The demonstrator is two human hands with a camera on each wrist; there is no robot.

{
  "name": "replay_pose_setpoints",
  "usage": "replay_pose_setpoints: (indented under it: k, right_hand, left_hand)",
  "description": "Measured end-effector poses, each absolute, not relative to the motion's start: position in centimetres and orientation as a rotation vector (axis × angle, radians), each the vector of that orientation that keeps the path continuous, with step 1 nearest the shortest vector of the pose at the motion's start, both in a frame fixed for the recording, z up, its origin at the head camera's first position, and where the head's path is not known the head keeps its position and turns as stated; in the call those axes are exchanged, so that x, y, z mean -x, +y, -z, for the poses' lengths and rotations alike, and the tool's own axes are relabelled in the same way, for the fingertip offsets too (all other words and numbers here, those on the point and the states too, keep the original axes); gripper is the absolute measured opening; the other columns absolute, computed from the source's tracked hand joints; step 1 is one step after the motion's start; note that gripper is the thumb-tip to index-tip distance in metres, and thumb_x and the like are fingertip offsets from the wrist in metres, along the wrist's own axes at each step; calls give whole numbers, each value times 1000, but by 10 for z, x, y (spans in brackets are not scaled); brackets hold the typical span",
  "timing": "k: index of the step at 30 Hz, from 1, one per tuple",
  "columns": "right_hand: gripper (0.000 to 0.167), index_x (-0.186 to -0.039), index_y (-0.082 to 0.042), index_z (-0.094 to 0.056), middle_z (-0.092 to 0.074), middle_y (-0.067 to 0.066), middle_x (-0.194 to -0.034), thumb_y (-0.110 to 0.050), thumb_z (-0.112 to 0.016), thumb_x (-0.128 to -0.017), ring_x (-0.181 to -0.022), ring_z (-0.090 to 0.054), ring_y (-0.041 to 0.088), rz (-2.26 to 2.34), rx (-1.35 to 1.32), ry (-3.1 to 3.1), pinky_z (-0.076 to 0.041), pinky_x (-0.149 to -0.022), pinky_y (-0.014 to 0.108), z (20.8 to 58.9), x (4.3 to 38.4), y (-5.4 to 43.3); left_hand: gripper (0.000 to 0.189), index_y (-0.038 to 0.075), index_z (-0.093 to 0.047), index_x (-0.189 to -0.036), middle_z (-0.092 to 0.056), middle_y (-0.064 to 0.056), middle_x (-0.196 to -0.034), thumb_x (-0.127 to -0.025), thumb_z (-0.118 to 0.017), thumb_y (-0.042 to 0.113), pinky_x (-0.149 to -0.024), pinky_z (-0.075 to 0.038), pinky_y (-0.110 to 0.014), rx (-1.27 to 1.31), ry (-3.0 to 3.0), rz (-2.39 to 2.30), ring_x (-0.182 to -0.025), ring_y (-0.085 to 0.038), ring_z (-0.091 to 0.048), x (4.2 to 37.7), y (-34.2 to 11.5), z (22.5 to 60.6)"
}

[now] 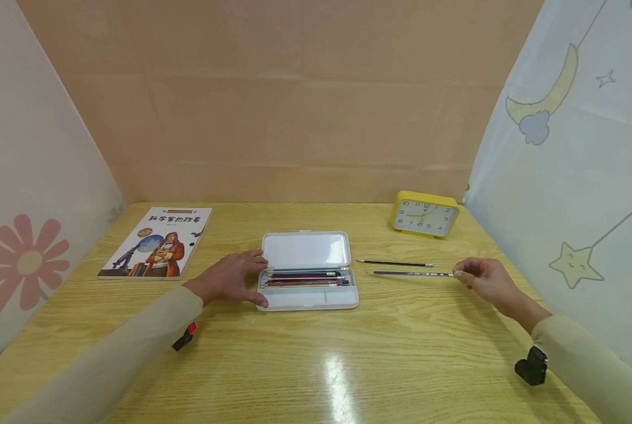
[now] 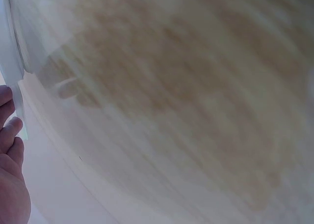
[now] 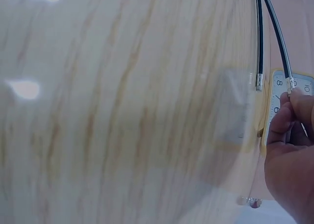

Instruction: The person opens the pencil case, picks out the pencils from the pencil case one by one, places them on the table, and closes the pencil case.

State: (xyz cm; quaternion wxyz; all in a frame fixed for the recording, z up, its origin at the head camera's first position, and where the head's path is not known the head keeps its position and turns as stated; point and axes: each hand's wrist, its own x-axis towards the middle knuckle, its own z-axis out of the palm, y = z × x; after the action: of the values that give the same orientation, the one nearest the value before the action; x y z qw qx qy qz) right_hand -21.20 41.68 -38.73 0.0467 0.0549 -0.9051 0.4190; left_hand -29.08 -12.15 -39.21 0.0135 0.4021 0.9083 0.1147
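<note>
My left hand (image 1: 233,277) rests against the left side of an open white pencil case (image 1: 289,300), fingers by the raised lid and thumb at the near corner. Several pencils (image 1: 305,278) lie in the case's back compartment. At the right, my right hand (image 1: 482,281) pinches a dark pencil (image 1: 411,273) by its ferrule end between thumb and fingertips, the tip pointing left toward the case. Just behind it a black pencil (image 1: 395,262) lies on the table. The right wrist view shows the held pencil (image 3: 278,33) beside that other pencil (image 3: 260,37).
A yellow alarm clock (image 1: 425,214) stands at the back right of the wooden table (image 1: 273,365). On the left lies a book (image 1: 157,241) with an illustrated cover. Cloth walls with printed shapes enclose the table at the back and sides.
</note>
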Motion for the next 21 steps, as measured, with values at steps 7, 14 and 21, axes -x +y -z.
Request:
replay_pose_setpoints:
  k: [7, 14, 21]
  right_hand:
    - [19, -98, 12, -62, -62, 18, -85, -6, -57, -95, -65, -52, 14, -1285, -207, -2729, -47, -55, 29, 395, 217, 413]
    - [13, -94, 8, -65, -64, 13, -87, -4, -60, -93, -71, -52, 9, -1177, -218, -2760, -45, -60, 23, 403, 222, 409]
    - [14, -95, 3, -66, -64, 10, -87, -10, -60, -94, -70, -51, 14, -1067, -152, -2828, -43, -59, 26, 405, 225, 405]
  left_hand:
    - [96, 0, -59, -127, -52, -13, -134, -67, -64, 74, -103, -32, -49, -1256, 2829, -362, -132, -33, -36, 290, -121, 392]
    - [97, 0, -59, -127, -52, -14, -134, -66, -63, 76, -102, -33, -50, -1265, 2830, -376, -131, -33, -38, 290, -122, 393]
    - [96, 0, -59, -127, -52, -14, -134, -67, -64, 74, -101, -34, -50, -1270, 2838, -367, -130, -33, -38, 290, -122, 393]
